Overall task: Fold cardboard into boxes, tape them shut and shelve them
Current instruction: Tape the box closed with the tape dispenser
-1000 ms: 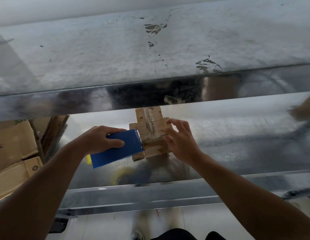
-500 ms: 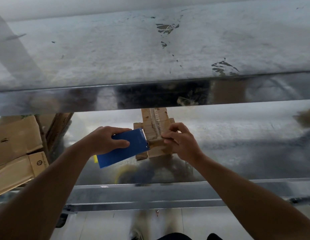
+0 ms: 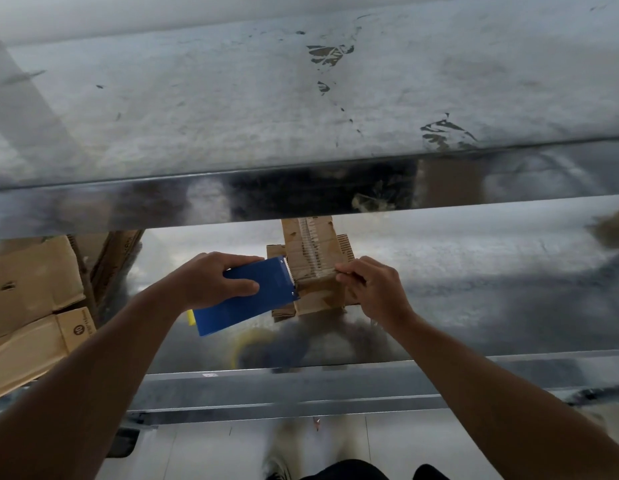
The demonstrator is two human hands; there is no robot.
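Glossy scuffed metal shelf (image 3: 474, 271); matt torn cardboard box (image 3: 315, 258); smooth blue plastic dispenser (image 3: 245, 306).

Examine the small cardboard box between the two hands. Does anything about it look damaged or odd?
Yes. The small cardboard box on the metal shelf looks worn: its top face is torn down the middle, baring ribbed corrugation, and the outer paper is ragged in patches. The upper shelf shows dark scuffed patches.

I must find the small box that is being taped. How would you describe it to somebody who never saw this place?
Look at the lower shiny metal shelf. In its middle, between the left hand and the right hand, sits a small cardboard box. Unlike the big cartons at the left, it has tape across it, pulled from a blue tape dispenser.
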